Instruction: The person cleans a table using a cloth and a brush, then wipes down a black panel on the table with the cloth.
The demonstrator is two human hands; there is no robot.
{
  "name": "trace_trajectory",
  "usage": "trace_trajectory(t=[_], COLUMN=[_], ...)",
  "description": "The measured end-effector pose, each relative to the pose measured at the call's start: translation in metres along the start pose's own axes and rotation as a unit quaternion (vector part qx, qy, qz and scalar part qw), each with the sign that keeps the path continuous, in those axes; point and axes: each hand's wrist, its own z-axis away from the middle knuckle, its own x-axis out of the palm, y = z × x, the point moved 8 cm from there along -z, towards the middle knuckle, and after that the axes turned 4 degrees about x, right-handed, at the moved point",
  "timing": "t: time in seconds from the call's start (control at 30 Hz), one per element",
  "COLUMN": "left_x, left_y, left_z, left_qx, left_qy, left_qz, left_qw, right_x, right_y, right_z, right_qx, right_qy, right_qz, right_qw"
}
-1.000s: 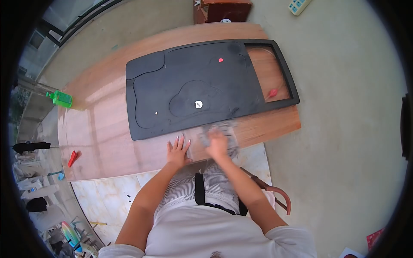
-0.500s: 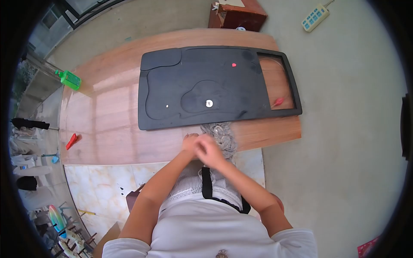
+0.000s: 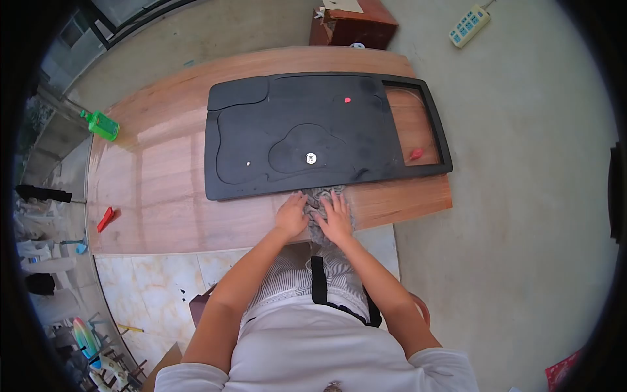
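A crumpled grey rag [image 3: 318,233] lies on the wooden table in front of me, partly covered by my hands. My right hand [image 3: 336,221] rests on top of it with the fingers stretched and spread. At the rag's left edge, my left hand [image 3: 292,214] touches it, fingers extended towards the black board; how much cloth lies beneath them is hidden. Just beyond both hands is a large black board [image 3: 248,134] with shallow moulded curves and a rectangular cut-out on its right. A round white sticker [image 3: 311,158] and a small pink piece [image 3: 347,100] are on the board.
The wooden table [image 3: 150,176] carries a green bottle [image 3: 103,126] and a red clip-like object [image 3: 105,219] at left. Something pink-red [image 3: 416,154] shows inside the cut-out. A brown box [image 3: 353,27] stands behind; a power strip [image 3: 469,27] lies on the floor.
My hands were close together, the right one blurred and partly over the left beside the rag. Now they are apart, the right lying on the rag. The view has shifted slightly.
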Motion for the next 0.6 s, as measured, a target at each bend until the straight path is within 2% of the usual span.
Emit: trace_trajectory(t=[0.03, 0.17, 0.27, 0.37, 0.47, 0.57, 0.6], left_x=[0.014, 0.059, 0.057, 0.051, 0.047, 0.057, 0.059], left_y=[0.004, 0.013, 0.036, 0.064, 0.055, 0.016, 0.009], left_z=[-0.005, -0.006, -0.016, -0.022, -0.016, 0.005, 0.012], left_qx=[0.051, 0.102, 0.071, 0.14, 0.095, -0.006, -0.005], left_qy=[-0.012, -0.09, -0.133, -0.135, -0.061, -0.084, -0.098], left_qz=[-0.048, -0.045, 0.055, 0.077, 0.073, -0.104, -0.109], left_qw=[0.997, 0.99, 0.987, 0.978, 0.991, 0.991, 0.989], right_x=[0.005, 0.017, 0.01, -0.023, -0.07, -0.072, -0.066], right_y=[0.001, 0.014, 0.047, 0.098, 0.176, 0.199, 0.199], right_z=[0.0, 0.002, -0.006, -0.019, -0.033, -0.042, -0.044], right_qx=[-0.007, -0.027, -0.047, -0.023, 0.11, 0.154, 0.163], right_qy=[-0.02, -0.057, -0.069, -0.052, -0.019, 0.018, 0.025], right_qz=[0.01, 0.052, 0.109, 0.161, 0.195, 0.19, 0.185], right_qw=[1.0, 0.997, 0.991, 0.985, 0.974, 0.969, 0.969])
